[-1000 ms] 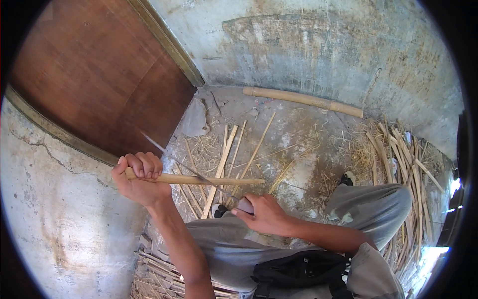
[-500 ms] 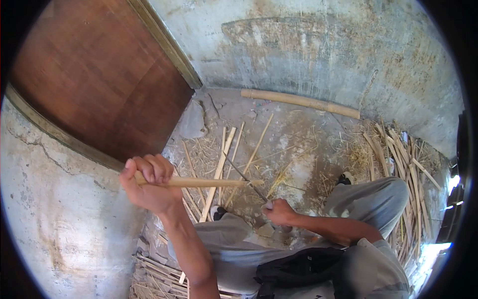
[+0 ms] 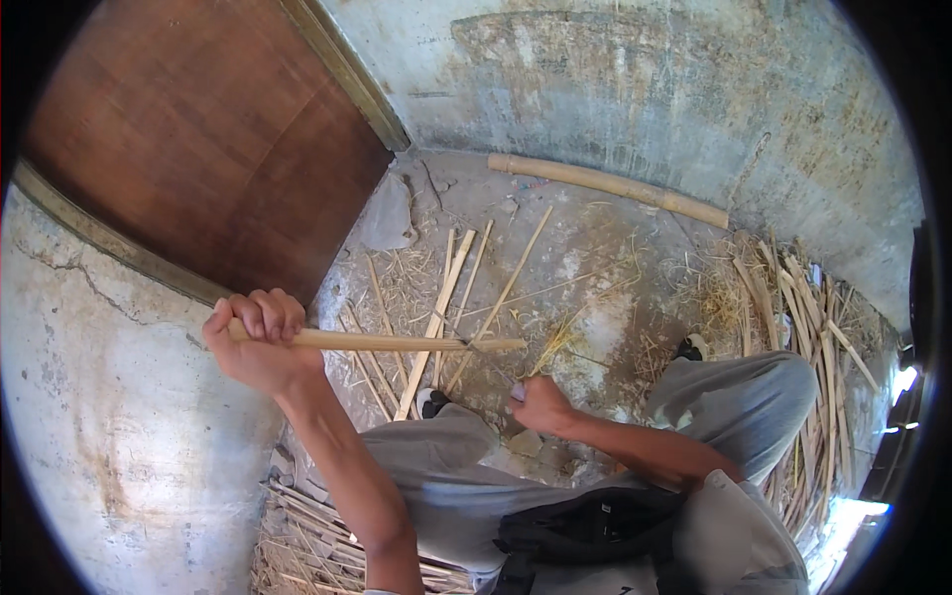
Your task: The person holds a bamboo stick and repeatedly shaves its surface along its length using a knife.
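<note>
My left hand (image 3: 263, 337) is closed around one end of a long, pale bamboo strip (image 3: 382, 342), holding it nearly level out to the right. A knife (image 3: 509, 377) is gripped in my right hand (image 3: 543, 405), in front of my lap. Its thin, dark blade slants up and left from the fist and crosses the strip a little short of its right end. The blade is hard to make out against the floor, and my fingers hide most of the handle.
Several loose bamboo strips (image 3: 436, 322) lie on the littered floor. Piles of split strips lie at the right (image 3: 818, 347) and lower left (image 3: 327, 540). A whole bamboo pole (image 3: 610, 188) rests along the far wall. A brown door (image 3: 208, 129) stands at the left.
My left hand has shifted left with the bamboo strip. My right hand has moved slightly left and up, and the knife blade now crosses the strip farther from its right end.
</note>
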`<state>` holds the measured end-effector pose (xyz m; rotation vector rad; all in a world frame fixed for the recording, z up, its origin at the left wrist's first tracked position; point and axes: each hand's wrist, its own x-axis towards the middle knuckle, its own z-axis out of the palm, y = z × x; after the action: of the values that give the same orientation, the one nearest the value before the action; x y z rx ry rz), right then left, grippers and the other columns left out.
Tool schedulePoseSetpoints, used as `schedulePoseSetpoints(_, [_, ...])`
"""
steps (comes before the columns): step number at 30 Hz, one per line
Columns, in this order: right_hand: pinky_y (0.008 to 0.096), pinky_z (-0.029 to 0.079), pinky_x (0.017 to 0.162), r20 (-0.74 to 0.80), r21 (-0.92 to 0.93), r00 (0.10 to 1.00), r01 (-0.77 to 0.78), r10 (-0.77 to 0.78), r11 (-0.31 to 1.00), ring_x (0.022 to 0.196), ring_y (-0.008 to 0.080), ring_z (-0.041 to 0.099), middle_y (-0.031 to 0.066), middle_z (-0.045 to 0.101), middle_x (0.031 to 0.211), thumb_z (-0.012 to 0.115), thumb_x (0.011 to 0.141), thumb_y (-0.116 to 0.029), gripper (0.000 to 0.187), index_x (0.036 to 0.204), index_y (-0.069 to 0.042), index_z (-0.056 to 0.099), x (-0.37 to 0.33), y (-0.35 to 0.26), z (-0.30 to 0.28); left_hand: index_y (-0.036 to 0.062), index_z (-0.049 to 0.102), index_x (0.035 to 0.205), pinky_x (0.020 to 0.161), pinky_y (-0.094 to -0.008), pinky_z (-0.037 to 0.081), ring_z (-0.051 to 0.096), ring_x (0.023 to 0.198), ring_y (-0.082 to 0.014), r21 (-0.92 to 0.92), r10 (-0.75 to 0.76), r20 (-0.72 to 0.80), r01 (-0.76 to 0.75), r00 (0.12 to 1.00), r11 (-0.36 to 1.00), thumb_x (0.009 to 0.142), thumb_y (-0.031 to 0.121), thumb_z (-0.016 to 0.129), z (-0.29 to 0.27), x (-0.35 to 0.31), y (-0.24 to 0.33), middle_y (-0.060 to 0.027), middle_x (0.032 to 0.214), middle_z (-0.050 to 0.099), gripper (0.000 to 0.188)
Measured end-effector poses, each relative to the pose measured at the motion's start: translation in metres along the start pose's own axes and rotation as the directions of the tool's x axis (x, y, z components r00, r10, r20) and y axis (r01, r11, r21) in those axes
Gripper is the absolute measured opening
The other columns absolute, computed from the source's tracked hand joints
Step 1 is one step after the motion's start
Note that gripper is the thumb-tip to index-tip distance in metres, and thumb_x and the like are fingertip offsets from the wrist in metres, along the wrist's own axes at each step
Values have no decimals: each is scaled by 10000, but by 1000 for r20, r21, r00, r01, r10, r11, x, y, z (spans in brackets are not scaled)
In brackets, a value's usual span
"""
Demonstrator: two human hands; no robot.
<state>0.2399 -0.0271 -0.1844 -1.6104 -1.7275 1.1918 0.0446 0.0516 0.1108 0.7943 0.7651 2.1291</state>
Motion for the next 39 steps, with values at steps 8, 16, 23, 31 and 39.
schedulePoseSetpoints(8, [469,524,647,-83,89,985,159,-151,983,680,436,638,284,606,680,619,767,-201,295,652,69,599,-10,-72,-25,149,284,538,386,-253,205,209,410,-111,41,22,85,-26,996,999,845,272,448,5,-3,-2,-6,464,247,369])
schedulePoseSetpoints(16, [471,525,646,1,-101,999,47,-47,994,682,436,636,267,617,680,632,758,-194,281,689,77,610,-6,-27,-15,157,253,536,401,-265,212,212,414,-116,70,20,-7,-19,1000,997,826,261,462,-2,7,-3,-5,464,244,373])
schedulePoseSetpoints(23, [455,523,605,-86,139,987,149,-138,979,641,426,635,263,602,637,644,740,-161,233,764,70,629,-16,-42,-4,151,279,541,385,-255,203,203,413,-111,58,24,77,-29,997,998,845,282,447,10,-4,0,-2,459,244,372])
schedulePoseSetpoints(31, [479,530,647,-32,-40,994,99,-100,994,689,432,642,273,607,646,633,744,-160,233,746,73,624,-15,-28,-14,156,265,534,399,-263,208,212,411,-117,72,27,-43,-24,999,997,830,272,446,-12,13,2,-6,457,250,366])
schedulePoseSetpoints(39, [477,529,679,39,-48,993,114,-112,992,737,426,646,297,620,752,633,752,-207,249,755,41,658,-16,2,-5,151,275,541,398,-256,204,216,420,-112,42,13,100,-17,995,999,835,273,441,5,-4,5,-5,458,256,359])
